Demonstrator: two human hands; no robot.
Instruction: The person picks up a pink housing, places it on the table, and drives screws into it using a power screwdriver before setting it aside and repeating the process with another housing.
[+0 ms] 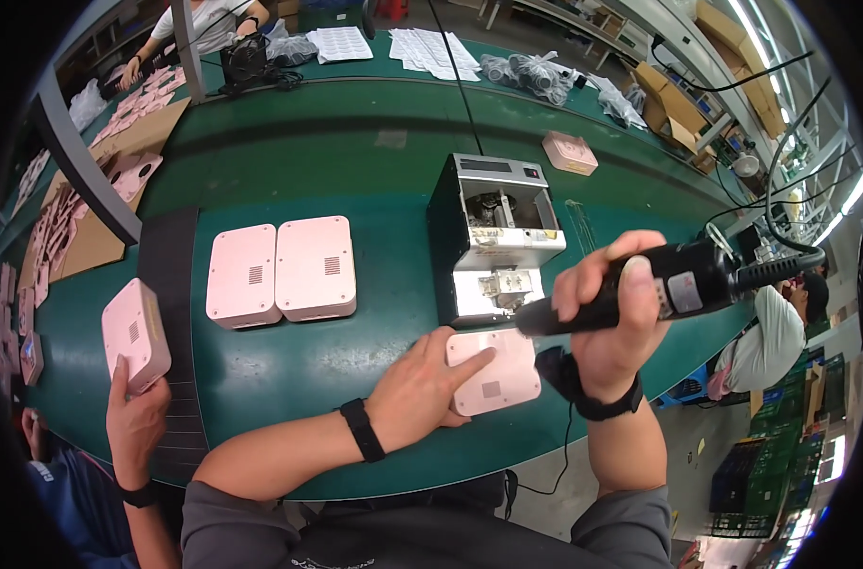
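My right hand (pixel 621 313) is wrapped around a black electric screwdriver (pixel 673 284), held sideways with its front end pointing left. That end is just above the upper right part of a pink plastic case (pixel 493 375) lying on the green bench. My left hand (pixel 417 384) grips this case from its left side, index finger stretched across the top. The case has small corner holes and a square patch of slots. Right behind it stands a screw feeder (pixel 498 237) with an open top hopper. The screwdriver's tip is blurred, so contact with the case cannot be told.
Two more pink cases (pixel 279 270) lie side by side left of the feeder. A co-worker's hand (pixel 137 417) holds another pink case (pixel 135 337) at the left, beside a dark strip (pixel 170 322). A small pink box (pixel 571 153) sits behind the feeder; bagged parts (pixel 536 76) lie along the far edge.
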